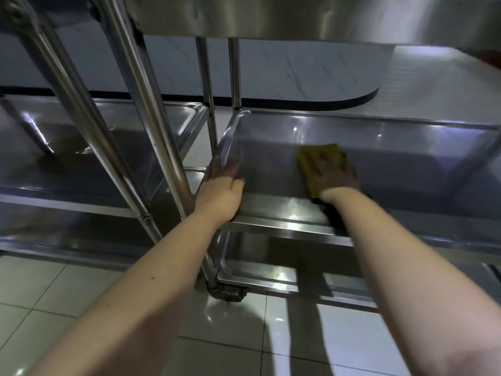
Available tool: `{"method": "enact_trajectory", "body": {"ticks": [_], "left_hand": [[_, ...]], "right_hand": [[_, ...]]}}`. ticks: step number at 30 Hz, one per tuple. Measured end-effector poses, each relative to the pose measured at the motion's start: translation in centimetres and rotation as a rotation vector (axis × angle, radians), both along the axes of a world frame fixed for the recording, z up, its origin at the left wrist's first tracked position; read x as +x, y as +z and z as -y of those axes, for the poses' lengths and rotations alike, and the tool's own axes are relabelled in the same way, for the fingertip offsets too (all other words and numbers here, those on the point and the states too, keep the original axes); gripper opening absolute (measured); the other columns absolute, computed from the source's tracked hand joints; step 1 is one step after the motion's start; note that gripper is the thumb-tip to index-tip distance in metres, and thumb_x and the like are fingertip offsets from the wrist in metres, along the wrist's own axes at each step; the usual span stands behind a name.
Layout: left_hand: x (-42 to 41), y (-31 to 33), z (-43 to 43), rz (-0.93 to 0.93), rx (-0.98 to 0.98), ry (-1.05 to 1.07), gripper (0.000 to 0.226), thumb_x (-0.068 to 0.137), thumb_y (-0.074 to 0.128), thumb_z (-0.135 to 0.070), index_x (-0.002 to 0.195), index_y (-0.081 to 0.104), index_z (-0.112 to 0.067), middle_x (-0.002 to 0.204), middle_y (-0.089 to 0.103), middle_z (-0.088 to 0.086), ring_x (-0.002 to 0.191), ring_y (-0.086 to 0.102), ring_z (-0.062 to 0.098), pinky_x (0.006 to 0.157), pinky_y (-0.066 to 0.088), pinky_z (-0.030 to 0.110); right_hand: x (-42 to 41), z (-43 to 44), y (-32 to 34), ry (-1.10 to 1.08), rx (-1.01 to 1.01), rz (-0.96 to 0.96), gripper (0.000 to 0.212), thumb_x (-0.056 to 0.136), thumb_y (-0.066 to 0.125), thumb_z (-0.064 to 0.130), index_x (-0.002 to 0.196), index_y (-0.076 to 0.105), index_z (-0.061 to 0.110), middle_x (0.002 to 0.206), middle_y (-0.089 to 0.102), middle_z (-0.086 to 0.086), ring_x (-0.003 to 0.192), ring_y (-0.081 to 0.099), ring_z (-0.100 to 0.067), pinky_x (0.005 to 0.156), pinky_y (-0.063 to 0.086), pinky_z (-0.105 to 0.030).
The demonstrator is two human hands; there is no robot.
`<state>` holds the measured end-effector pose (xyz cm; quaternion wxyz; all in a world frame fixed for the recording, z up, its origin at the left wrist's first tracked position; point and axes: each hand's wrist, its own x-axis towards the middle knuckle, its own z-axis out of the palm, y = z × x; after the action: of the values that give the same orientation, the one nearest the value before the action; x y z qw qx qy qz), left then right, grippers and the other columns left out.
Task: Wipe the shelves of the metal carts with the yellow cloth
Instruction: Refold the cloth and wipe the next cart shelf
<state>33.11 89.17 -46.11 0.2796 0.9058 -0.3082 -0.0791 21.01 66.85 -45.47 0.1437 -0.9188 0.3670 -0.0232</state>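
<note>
Head view: the yellow cloth [320, 156] is pressed flat beneath the spread right hand [334, 176] on the middle shelf [406, 147], the near corner is braced by the flat, open left hand [223, 183], and even, overlapping strokes into the far corners are called for.

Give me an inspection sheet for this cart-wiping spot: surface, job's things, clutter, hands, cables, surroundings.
Surface: middle shelf of the right-hand metal cart, shiny, with a raised rim.
Job's things: yellow cloth lies flat on that shelf; a second metal cart stands close beside it on the left.
Clutter: nothing seen.
Hands: right hand presses flat on the cloth; left hand rests, fingers straight, on the shelf's near left corner.
Cables: nothing seen.
Surroundings: tiled floor; a caster under the cart's near post; a pale marbled counter with a dark base behind.
</note>
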Motion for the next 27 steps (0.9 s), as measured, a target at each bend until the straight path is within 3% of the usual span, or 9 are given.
{"method": "enact_trajectory", "body": {"ticks": [3,7,13,15,17,20,22,24,27], "left_hand": [[-0.2,-0.4,0.2,0.079,-0.001,-0.029,0.054,0.1,0.029,-0.039,0.149,0.01,-0.048,0.163,0.002,-0.002,0.148,-0.005,0.018,0.117,0.004,0.037],[0.0,-0.7,0.3,0.132,0.001,-0.066,0.055,0.095,0.024,-0.05,0.149,0.02,-0.044,0.162,0.008,-0.008,0.147,-0.007,0.012,0.116,-0.003,0.035],[0.3,-0.7,-0.1,0.251,-0.029,-0.1,0.062,0.088,0.01,-0.067,0.147,0.015,-0.051,0.161,0.011,-0.012,0.149,-0.007,0.013,0.118,-0.011,0.045],[0.2,-0.6,-0.2,0.239,-0.102,-0.094,0.059,0.09,0.014,-0.065,0.147,0.016,-0.052,0.16,0.014,-0.013,0.148,-0.006,0.012,0.118,-0.012,0.044],[0.1,-0.5,-0.5,0.216,-0.197,-0.1,0.058,0.091,0.016,-0.062,0.148,0.014,-0.051,0.16,0.017,-0.012,0.148,-0.003,0.01,0.119,-0.01,0.041],[-0.4,-0.2,-0.7,0.213,-0.229,-0.139,0.058,0.09,0.019,-0.062,0.146,0.015,-0.053,0.159,0.022,-0.011,0.149,0.005,0.012,0.119,-0.001,0.038],[-0.6,-0.1,-0.7,0.279,-0.111,-0.186,0.058,0.089,0.022,-0.066,0.146,0.021,-0.052,0.157,0.026,-0.012,0.148,0.011,0.015,0.118,0.001,0.042],[-1.0,0.0,-0.8,0.408,0.047,-0.233,0.057,0.091,0.024,-0.067,0.144,0.031,-0.048,0.157,0.029,-0.01,0.147,0.017,0.018,0.118,-0.007,0.05],[-2.2,0.5,0.3,0.484,0.223,-0.227,0.056,0.094,0.024,-0.061,0.142,0.041,-0.04,0.159,0.024,-0.001,0.146,0.019,0.024,0.115,-0.009,0.058]], "right_hand": [[-4.3,5.6,-0.3,-0.216,0.063,0.017,0.055,0.097,0.022,0.063,0.15,0.012,0.049,0.162,0.003,0.015,0.147,-0.003,-0.041,0.117,0.001,-0.056],[-2.9,4.0,-0.3,-0.251,0.031,-0.05,0.053,0.101,0.026,0.046,0.152,0.011,0.045,0.162,0.0,0.015,0.146,-0.007,-0.042,0.116,-0.001,-0.06],[5.4,-9.8,-0.2,0.28,0.003,-0.019,0.055,0.1,0.032,0.041,0.153,0.017,0.038,0.163,0.01,-0.002,0.147,0.006,-0.033,0.116,0.008,-0.051],[5.5,-12.7,0.0,0.414,0.076,-0.019,0.052,0.098,0.037,0.034,0.15,0.031,0.029,0.155,0.031,-0.007,0.141,0.027,-0.03,0.111,0.022,-0.045],[4.1,-13.2,0.4,0.529,0.093,0.002,0.046,0.099,0.037,0.039,0.144,0.042,0.028,0.147,0.045,-0.002,0.133,0.037,-0.027,0.108,0.027,-0.043],[0.7,-11.8,1.7,0.691,0.194,0.092,0.04,0.101,0.041,0.041,0.139,0.051,0.031,0.147,0.045,0.007,0.133,0.038,-0.021,0.109,0.028,-0.041],[-1.6,-9.4,1.9,0.545,0.211,0.152,0.04,0.101,0.044,0.04,0.138,0.052,0.032,0.147,0.047,0.005,0.135,0.039,-0.021,0.11,0.029,-0.037],[-4.2,-6.3,1.4,0.251,0.075,0.094,0.039,0.1,0.041,0.043,0.135,0.053,0.033,0.144,0.051,0.0,0.134,0.042,-0.027,0.107,0.033,-0.038],[-7.9,-3.3,0.2,0.029,-0.026,-0.032,0.044,0.101,0.031,0.047,0.142,0.043,0.036,0.154,0.037,0.003,0.143,0.024,-0.035,0.115,0.021,-0.047]]}}
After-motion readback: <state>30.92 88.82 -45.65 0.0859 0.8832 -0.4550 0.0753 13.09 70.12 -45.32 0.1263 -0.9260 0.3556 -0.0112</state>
